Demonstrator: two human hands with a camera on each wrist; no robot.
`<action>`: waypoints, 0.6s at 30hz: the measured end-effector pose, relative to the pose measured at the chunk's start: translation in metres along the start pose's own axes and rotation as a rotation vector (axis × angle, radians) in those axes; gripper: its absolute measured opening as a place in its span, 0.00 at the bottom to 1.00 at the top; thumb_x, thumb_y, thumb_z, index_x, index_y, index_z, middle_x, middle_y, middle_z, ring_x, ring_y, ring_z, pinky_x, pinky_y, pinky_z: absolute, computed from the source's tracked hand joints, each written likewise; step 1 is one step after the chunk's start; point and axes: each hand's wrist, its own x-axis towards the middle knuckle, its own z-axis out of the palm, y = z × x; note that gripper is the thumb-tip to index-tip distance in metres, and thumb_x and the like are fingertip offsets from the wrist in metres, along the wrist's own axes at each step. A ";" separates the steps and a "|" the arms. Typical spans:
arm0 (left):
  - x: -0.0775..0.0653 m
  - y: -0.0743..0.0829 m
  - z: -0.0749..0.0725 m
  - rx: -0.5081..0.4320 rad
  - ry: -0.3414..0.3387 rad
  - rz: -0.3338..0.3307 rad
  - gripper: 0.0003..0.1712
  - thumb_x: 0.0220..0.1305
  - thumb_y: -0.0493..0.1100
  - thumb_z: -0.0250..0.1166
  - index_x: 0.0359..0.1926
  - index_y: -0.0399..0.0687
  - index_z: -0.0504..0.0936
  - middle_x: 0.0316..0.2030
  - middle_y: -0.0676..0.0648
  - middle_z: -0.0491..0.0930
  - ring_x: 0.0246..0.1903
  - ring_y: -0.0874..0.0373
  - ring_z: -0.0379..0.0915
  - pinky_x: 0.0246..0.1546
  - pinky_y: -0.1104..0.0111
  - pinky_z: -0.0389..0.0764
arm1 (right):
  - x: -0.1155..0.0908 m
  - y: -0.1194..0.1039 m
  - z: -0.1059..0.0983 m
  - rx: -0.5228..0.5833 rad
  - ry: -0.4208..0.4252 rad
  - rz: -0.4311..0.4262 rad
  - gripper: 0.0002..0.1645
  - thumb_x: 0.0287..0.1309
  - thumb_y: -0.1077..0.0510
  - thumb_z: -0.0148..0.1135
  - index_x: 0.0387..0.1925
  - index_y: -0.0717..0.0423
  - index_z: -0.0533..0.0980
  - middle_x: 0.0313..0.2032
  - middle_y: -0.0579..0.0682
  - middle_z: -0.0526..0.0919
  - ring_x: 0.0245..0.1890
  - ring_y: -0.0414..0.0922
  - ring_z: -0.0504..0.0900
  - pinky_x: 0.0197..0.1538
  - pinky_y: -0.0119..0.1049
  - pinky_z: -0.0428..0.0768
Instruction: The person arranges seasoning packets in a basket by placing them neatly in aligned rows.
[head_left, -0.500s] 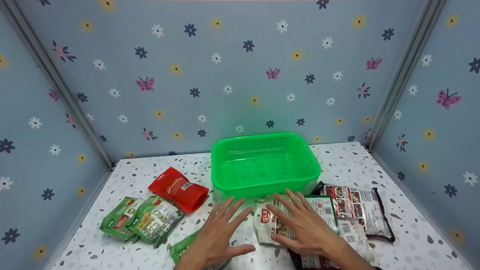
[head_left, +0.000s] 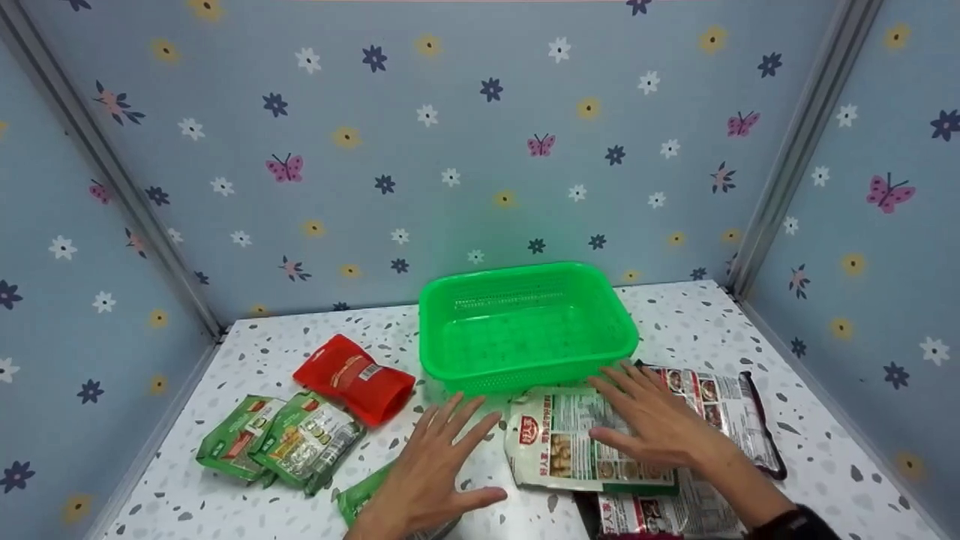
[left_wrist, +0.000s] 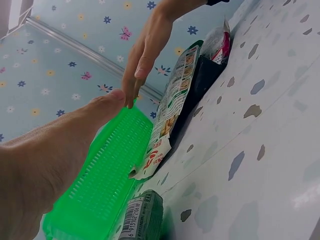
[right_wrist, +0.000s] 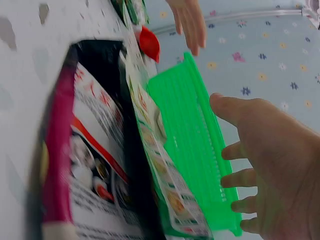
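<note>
Right hand (head_left: 660, 424) is nearer: fingers straight and spread, nothing held, poised above the right part of the flat white-and-green printed plastic pouch (head_left: 559, 454). Pouch sits below that hand and runs out to its left, long axis roughly left-right in the head view, right end overlapping other printed pouches on the speckled white tabletop (head_left: 247, 517). Green perforated rectangular plastic basket (head_left: 517, 379) is just beyond, long side roughly parallel. Left hand (head_left: 431, 469) also empty, fingers extended, left of pouch, over a green plastic packet (head_left: 364, 493); contact there: can't tell.
</note>
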 end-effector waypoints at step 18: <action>0.004 -0.004 -0.006 0.003 0.108 0.013 0.54 0.73 0.79 0.65 0.90 0.71 0.59 0.90 0.47 0.60 0.90 0.37 0.53 0.87 0.31 0.59 | 0.027 0.031 0.006 0.100 -0.176 0.137 0.53 0.81 0.24 0.55 0.85 0.60 0.66 0.82 0.71 0.69 0.82 0.74 0.69 0.81 0.78 0.65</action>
